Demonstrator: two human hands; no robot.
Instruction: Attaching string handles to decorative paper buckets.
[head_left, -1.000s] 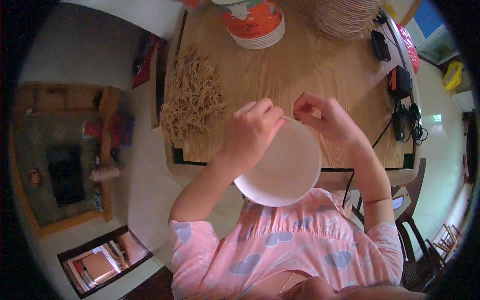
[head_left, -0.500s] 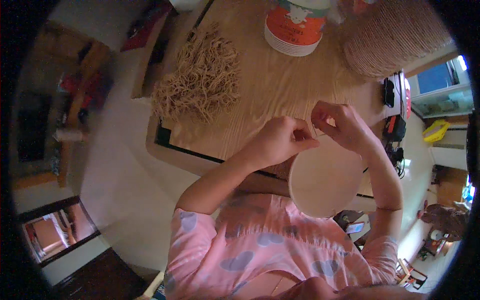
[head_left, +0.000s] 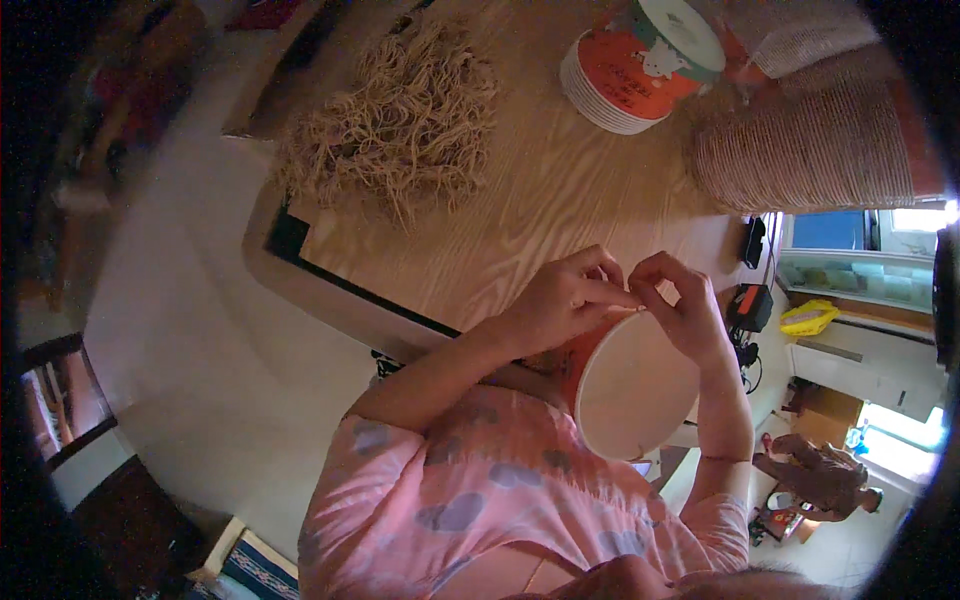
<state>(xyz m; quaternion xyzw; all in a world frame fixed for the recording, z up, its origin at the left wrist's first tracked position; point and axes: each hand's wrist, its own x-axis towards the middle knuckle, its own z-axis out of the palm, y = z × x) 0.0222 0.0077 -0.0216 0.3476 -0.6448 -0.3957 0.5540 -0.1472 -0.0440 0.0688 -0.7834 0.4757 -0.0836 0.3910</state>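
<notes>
A paper tub point(head_left: 640, 395) is tilted in front of my chest, its round pale end toward me and a strip of its red side showing at the left. My left hand point(head_left: 565, 298) is closed in a pinch at the upper rim. Beside it, my right hand point(head_left: 685, 308) pinches too, thumb and forefinger almost touching the left fingertips. Whatever lies between the fingers is too small to make out. Beyond my left hand, a loose heap of tan twine strands point(head_left: 410, 125) lies on the wooden table point(head_left: 550, 200).
Stacked red paper tubs point(head_left: 620, 85) stand at the far side. Right of them is a large twine-wrapped cylinder point(head_left: 800, 155). A black-and-orange box point(head_left: 750, 308) and cables sit along the right. Farther off are a yellow bag point(head_left: 808, 318) and another person point(head_left: 815, 475).
My hands have come together at the tub's rim, fingertips now nearly meeting. The tub has turned slightly, so more of its red side shows. The whole view has shifted and rotated.
</notes>
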